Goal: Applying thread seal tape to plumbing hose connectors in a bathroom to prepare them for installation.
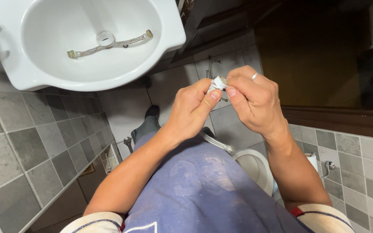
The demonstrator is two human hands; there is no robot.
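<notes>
I see both hands raised above my lap: left hand point(191, 113) and right hand point(252, 98) pinch 1 small metal fitting point(218, 83), white tape wound on; next needs steady tension; beyond, a braided hose point(109, 44) lies in the sink point(169, 26)

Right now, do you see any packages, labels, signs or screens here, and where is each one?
No package, sign or screen shows.
Small white-wrapped metal fitting: pinched between left hand and right hand, no label visible.
Braided hose: lying in the white sink, silvery, unlabelled.
White roll: on the grey tiled wall at right, plain.
</notes>
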